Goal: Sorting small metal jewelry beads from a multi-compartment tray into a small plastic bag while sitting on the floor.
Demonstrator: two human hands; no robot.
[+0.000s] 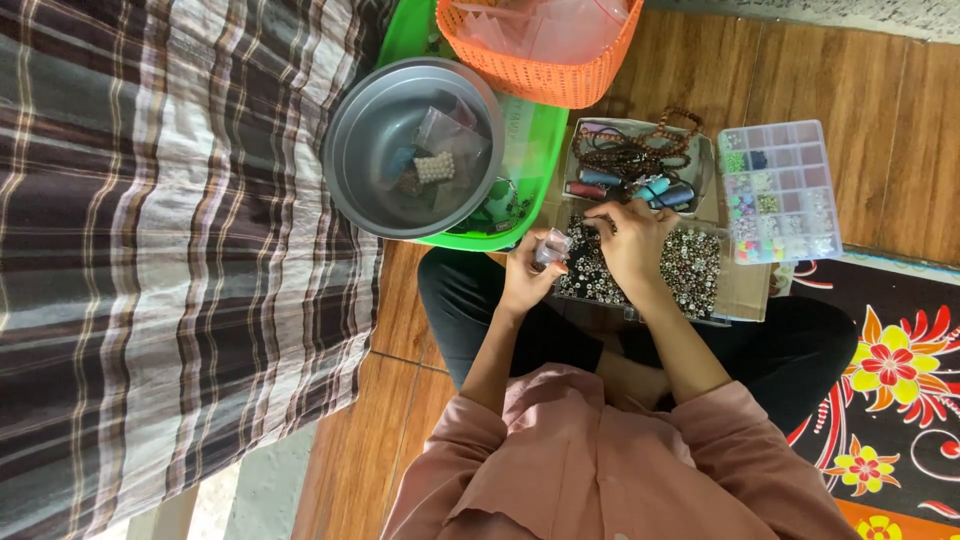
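Left hand (527, 275) gripping small clear bag (551, 247) at bead tray's (712, 300) left edge; right hand (630, 243) nearer, fingers pinched closed on beads (690, 265) mid-tray.

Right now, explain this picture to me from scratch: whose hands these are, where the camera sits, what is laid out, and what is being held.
There is one picture, taken by a camera worn on a person's head, looking straight down at their lap as they sit cross-legged on a wooden floor. No machine is involved, only two bare hands. The left hand holds a small clear bag. The right hand reaches into a shallow tray of dark and silver beads, fingertips pinched together; whether it holds a bead is too small to tell. Beyond lie a box of thread spools and bead strings, a clear compartment organiser, a grey bowl on a green tray, and an orange basket. A plaid cloth lies at the left.
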